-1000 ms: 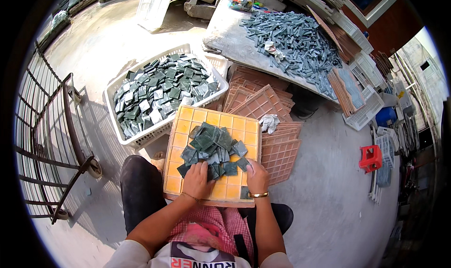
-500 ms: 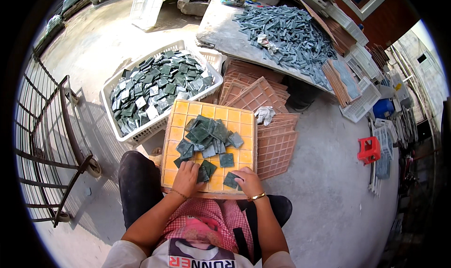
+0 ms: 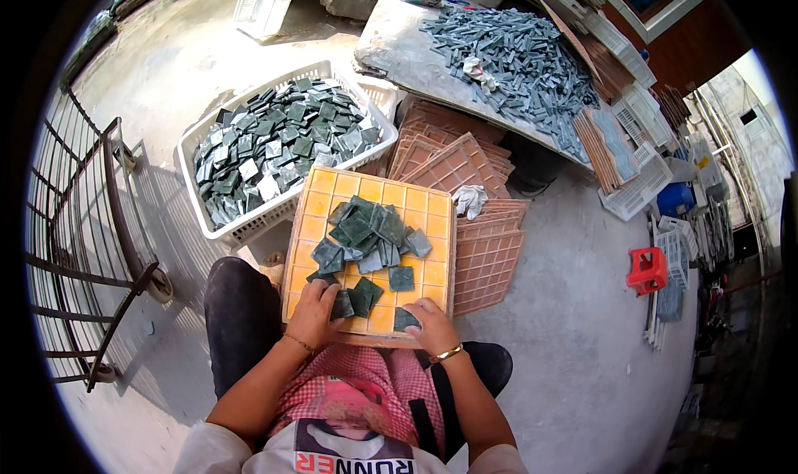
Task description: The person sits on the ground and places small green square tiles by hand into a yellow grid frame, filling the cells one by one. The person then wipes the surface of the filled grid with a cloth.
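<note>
On my lap lies a yellow gridded tray (image 3: 312, 201), with a loose heap of dark green square stone tiles (image 3: 366, 229) in its middle. My left hand (image 3: 314, 314) is closed at the near left of the tray, gripping a dark green tile (image 3: 342, 305) by its edge. Two overlapping tiles (image 3: 364, 296) lie just right of it. At the near right, my right hand (image 3: 434, 328) pinches another tile (image 3: 404, 319) between thumb and fingers, low over the grid. A single tile (image 3: 401, 278) rests flat beyond that hand.
A white plastic basket (image 3: 193, 198) full of green tiles stands beyond the tray, to the left. Brown gridded trays (image 3: 486, 270) are stacked to the right. Farther off, a table (image 3: 391, 42) bears a pile of narrow stone strips (image 3: 515, 63). A metal-barred cart (image 3: 125, 200) stands left, a red stool (image 3: 647, 270) right.
My left hand has shifted left with a tile, apart from the two overlapping ones. My right hand has moved slightly nearer to me and left, with its tile.
</note>
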A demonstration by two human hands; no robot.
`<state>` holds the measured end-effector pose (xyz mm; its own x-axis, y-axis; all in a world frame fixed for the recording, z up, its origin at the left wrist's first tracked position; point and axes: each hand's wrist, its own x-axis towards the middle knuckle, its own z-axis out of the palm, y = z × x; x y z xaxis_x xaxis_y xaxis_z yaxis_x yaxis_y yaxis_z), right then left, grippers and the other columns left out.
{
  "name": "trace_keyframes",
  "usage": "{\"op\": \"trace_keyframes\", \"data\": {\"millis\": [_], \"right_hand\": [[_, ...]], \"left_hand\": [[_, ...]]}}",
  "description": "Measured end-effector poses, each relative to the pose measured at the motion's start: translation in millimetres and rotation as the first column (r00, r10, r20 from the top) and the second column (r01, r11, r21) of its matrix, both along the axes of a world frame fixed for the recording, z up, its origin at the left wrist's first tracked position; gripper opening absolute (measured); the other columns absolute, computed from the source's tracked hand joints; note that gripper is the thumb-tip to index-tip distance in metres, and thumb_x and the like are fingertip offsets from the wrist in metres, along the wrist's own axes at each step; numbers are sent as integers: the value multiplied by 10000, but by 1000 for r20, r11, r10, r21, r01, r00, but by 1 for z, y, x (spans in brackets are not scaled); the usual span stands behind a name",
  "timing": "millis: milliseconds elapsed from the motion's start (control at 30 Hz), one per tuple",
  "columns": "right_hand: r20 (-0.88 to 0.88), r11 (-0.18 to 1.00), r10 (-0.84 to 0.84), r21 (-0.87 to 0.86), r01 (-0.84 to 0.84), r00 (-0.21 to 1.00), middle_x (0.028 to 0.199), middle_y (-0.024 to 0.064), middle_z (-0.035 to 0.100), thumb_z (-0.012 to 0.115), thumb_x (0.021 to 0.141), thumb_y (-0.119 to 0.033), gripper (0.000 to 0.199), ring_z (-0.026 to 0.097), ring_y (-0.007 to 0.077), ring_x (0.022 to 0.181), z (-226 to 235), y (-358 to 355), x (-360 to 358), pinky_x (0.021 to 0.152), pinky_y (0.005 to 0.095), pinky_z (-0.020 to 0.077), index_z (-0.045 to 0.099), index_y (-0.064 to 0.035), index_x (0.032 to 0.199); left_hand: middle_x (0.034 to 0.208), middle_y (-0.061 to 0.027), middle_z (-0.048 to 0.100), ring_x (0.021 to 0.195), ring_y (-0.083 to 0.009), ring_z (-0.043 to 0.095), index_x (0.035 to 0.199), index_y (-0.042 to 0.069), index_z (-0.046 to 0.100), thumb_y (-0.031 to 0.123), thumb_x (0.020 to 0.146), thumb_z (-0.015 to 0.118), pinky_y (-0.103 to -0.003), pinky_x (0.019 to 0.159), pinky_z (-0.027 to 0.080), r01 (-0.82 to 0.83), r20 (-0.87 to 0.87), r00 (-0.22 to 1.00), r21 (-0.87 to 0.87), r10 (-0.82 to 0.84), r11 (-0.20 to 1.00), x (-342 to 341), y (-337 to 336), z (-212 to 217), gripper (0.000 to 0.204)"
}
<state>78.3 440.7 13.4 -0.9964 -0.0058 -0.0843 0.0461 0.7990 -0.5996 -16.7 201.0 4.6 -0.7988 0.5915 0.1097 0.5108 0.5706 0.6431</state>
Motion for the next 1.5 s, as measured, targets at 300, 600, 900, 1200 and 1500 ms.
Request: {"op": "trace_keyframes", "data": {"millis": [300, 600, 900, 1200, 1500], "right_hand": [[-13, 996, 83, 33, -83, 996, 1040, 101, 518, 712, 635, -143, 516, 546, 287, 910, 15, -26, -24, 772, 347, 457, 526, -54, 1108], [-174, 998, 53, 34, -48, 983, 991, 115, 482, 738, 605, -174, 547, 556, 256, 787, -3, -60, -43, 683, 331, 477, 500, -22, 1074], [51, 995, -60, -73, 64, 997, 1069, 139, 488, 733, 590, -97, 541, 514, 321, 974, -13, -44, 1, 811, 364, 443, 513, -38, 1080], [38, 1000, 8, -26, -7, 999, 995, 116, 500, 764, 543, -142, 551, 527, 303, 926, -9, -44, -13, 769, 365, 454, 537, -49, 1036], [22, 968, -57, 245, 50, 998, 938, 102, 533, 766, 565, -278, 534, 548, 287, 872, 19, -66, -31, 700, 370, 462, 537, -71, 1001]], "left_hand": [[996, -135, 472, 949, -307, 459, 1078, 18, 493, 126, 570, 717, -356, 844, 399, 3, -9, 1000, -48, -4, 999, -1, -24, 4, 566], [1015, -114, 485, 978, -287, 453, 1098, 21, 508, 121, 569, 706, -336, 876, 391, 67, -10, 998, -108, -69, 992, -3, -41, -3, 574], [1049, -98, 502, 1002, -288, 444, 1065, 53, 533, 112, 556, 707, -349, 890, 384, 145, -3, 989, -43, -145, 989, -1, -39, -15, 541], [997, -115, 489, 939, -307, 481, 1048, 50, 536, 71, 538, 715, -365, 825, 415, 121, -4, 993, 71, -121, 990, -5, -36, -27, 541], [967, -122, 510, 883, -288, 529, 1005, 37, 537, 53, 623, 691, -344, 766, 452, -70, 240, 970, 186, 24, 980, -12, -46, -15, 412]]}}
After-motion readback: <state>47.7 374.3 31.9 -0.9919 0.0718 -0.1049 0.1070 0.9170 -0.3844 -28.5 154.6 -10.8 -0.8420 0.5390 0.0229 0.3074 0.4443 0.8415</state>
